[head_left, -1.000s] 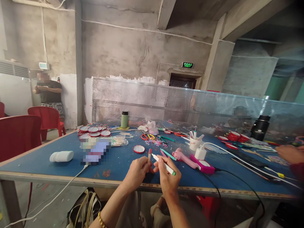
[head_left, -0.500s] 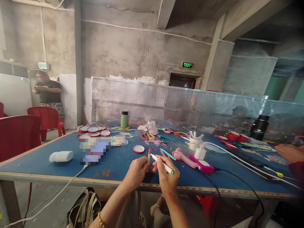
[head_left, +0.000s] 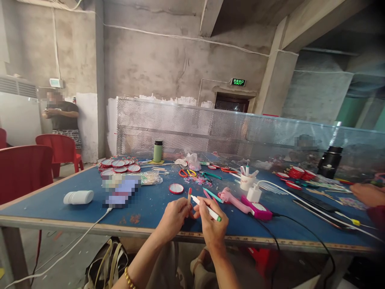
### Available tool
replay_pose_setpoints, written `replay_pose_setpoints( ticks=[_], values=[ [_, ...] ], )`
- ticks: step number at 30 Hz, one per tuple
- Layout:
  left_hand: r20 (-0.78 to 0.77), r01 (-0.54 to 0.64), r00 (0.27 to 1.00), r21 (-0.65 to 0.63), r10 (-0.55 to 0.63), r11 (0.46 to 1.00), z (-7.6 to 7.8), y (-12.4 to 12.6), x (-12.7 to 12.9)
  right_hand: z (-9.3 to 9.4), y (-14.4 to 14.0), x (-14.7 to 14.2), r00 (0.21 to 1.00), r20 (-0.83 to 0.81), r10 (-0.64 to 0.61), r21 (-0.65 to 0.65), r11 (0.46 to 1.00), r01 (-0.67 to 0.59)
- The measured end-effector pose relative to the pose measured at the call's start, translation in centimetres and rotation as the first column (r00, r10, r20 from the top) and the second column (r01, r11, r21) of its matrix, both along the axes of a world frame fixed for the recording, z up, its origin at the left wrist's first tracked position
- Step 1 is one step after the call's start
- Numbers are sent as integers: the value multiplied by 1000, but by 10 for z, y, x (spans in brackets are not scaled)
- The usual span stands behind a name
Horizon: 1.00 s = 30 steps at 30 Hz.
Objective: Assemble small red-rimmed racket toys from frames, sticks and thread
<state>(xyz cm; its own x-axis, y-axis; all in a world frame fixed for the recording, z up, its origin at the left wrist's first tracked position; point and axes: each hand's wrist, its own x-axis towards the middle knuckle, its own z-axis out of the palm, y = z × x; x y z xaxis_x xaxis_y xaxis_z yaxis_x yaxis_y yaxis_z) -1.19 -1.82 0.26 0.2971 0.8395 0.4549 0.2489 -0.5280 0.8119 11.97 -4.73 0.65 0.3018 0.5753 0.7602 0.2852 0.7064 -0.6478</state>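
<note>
Bare concrete walls and a perforated metal screen [head_left: 210, 128] stood behind the big blue table [head_left: 60, 196] where I was working, with red chairs [head_left: 24, 168] off to my left and a person in a dark shirt [head_left: 61, 116] standing by the far wall. Across the tabletop I could see a stack of round red-rimmed discs [head_left: 118, 164], a green flask [head_left: 158, 151], a black flask [head_left: 329, 160] far to the right, a white bottle [head_left: 78, 197] lying on its side, a pink handheld tool [head_left: 233, 198] next to a white charger plug [head_left: 254, 194], and a white cup [head_left: 246, 180] stuffed with sticks. Another person's hand [head_left: 365, 194] rested at the right edge of the table. Near the front edge, my left hand [head_left: 174, 218] had its fingers curled closed around a small wooden stick with a red tip [head_left: 189, 195], holding it upright just above the table. My right hand [head_left: 212, 226] sat just beside it, nearly touching, fingers pinched shut on a white pen with a green end [head_left: 207, 208], which slanted with its white tip pointing toward the stick.
</note>
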Motion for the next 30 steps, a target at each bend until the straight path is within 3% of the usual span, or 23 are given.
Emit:
replay_pose_setpoints(
  ticks=[11,30],
  values=[
    [-11,-6,1000,18,6,1000,-2,1,0,0,1,1,997,76,1,34,999,-4],
    [-13,-6,1000,34,7,999,-2,0,0,-1,2,0,998,66,10,35,999,-13]
  ],
)
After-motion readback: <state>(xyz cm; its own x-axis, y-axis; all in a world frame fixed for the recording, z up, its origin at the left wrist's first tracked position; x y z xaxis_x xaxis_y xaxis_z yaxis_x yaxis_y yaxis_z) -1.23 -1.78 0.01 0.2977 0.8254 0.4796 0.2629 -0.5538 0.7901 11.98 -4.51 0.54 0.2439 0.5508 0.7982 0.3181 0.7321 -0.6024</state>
